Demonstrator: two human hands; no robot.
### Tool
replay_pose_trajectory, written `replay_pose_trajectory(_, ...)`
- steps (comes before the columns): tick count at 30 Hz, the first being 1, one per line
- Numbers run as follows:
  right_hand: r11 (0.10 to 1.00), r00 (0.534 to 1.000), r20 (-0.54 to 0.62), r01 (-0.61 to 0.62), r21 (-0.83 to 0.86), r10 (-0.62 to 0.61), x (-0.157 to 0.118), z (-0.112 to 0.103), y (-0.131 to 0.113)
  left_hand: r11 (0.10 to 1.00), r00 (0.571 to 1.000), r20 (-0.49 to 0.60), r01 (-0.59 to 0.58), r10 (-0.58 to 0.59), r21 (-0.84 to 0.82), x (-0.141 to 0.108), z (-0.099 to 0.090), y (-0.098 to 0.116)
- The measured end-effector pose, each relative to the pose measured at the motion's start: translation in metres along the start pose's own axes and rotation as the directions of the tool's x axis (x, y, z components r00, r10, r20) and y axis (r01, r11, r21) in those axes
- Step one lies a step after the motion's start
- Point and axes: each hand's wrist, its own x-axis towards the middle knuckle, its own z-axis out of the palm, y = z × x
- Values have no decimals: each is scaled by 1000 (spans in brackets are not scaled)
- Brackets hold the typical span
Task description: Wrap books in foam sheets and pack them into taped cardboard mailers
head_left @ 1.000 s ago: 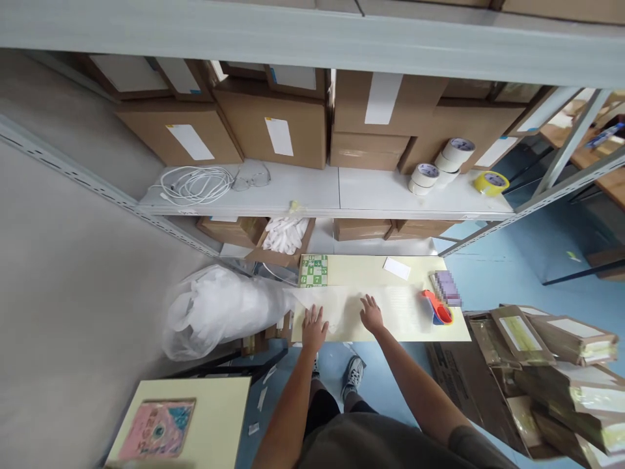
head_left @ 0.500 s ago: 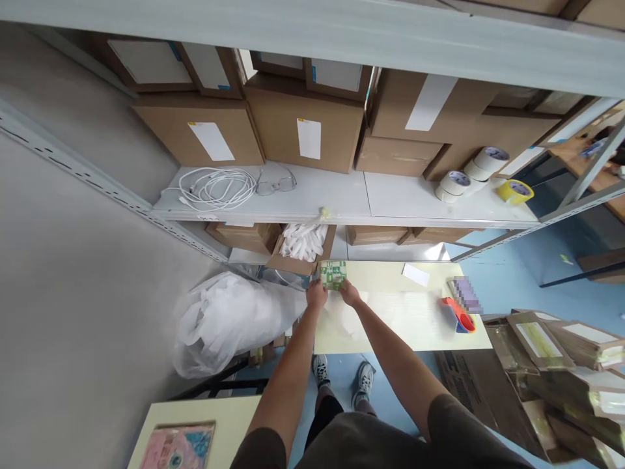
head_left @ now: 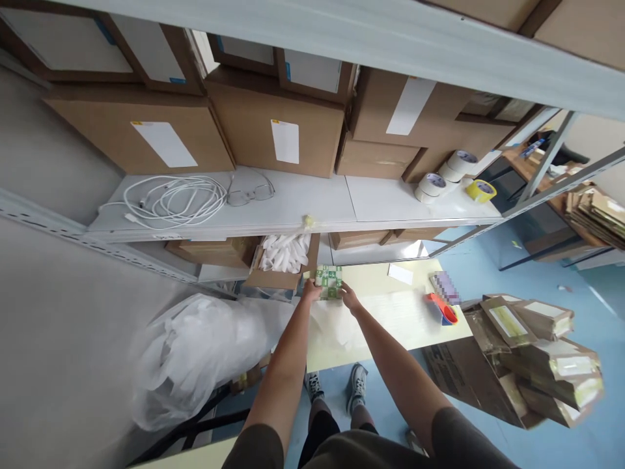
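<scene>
A small green and white patterned box (head_left: 329, 282) is at the back left of the pale yellow table (head_left: 390, 339). My left hand (head_left: 311, 289) grips its left side, fingers wrapped on the edge. At the box's right side is my right hand (head_left: 348, 296), its fingers touching the edge and slightly apart from the palm. Clear thin wrapping (head_left: 336, 324) lies on the table just below the box.
An open carton of white items (head_left: 286, 253) stands behind my left hand. A large white plastic bag (head_left: 200, 352) is at the left. Tape rolls (head_left: 432, 185) and a coiled cable (head_left: 178, 200) rest on the shelf (head_left: 303, 195). Red and blue holders (head_left: 443, 309) stand at the table's right.
The view has shifted, moving the shelf and table leftward in the picture. The green and white box shows more of its face, and my right hand has slid lower along its side.
</scene>
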Motion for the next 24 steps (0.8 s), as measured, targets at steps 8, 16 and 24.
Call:
replay_pose_trajectory(8,994,995,-31,-88,68,90,-4,-19,-8,984,987,63,-137,145,-116,2,-4,61)
replay_pose_trajectory(16,983,987,-91,140,120,-130,-28,-49,-60,799,859,-49,-494,510,-342,-49,-26,113)
replay_pose_trajectory(24,964,999,-33,19,266,-10,-112,-87,-40,667,963,7,-182,271,-722,-126,0,45)
